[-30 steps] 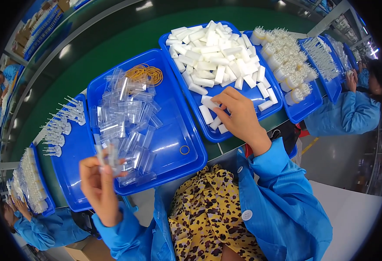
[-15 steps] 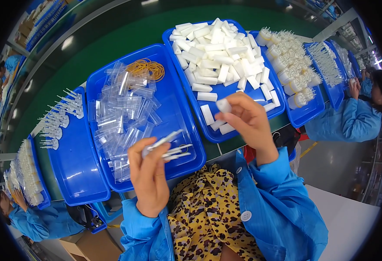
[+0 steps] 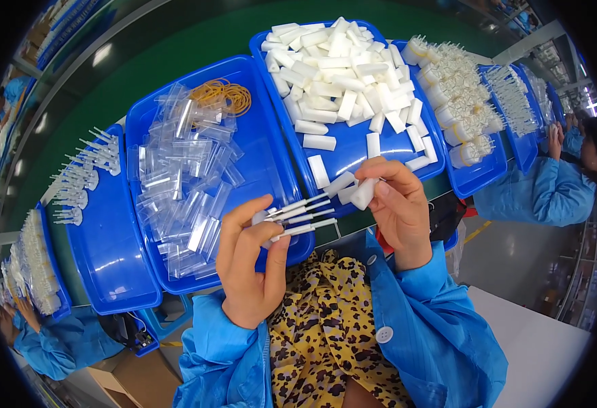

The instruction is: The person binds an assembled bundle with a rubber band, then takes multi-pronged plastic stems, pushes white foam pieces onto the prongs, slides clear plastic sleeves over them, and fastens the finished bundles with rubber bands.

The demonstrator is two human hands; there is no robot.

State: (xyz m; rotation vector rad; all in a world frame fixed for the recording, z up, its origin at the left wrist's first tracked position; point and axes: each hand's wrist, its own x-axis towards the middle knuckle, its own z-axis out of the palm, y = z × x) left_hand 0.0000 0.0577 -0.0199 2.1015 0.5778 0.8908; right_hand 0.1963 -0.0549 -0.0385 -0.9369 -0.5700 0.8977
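Observation:
My left hand (image 3: 249,268) pinches a white pronged part (image 3: 300,219) by its base. Several thin white rods stick out from it toward the right. Between the fingertips of my right hand (image 3: 402,216) is a white foam block (image 3: 364,194), close to the rod tips and apart from them. More white foam blocks (image 3: 332,85) are heaped in the blue tray (image 3: 346,155) just beyond my right hand. Beyond my left hand, clear plastic sleeves (image 3: 188,170) and yellow rubber bands (image 3: 225,97) lie in another blue tray (image 3: 264,160).
Pronged white parts (image 3: 84,173) stand in a blue tray (image 3: 111,262) at the left. A tray at the right holds bundled white pieces (image 3: 458,102). Co-workers in blue sit at the far left (image 3: 74,340) and far right (image 3: 536,183). A cardboard box (image 3: 135,374) is at lower left.
My hands have come closer together. My left hand has moved right and turned the rods toward the foam block; my right hand has lowered and tilted the block.

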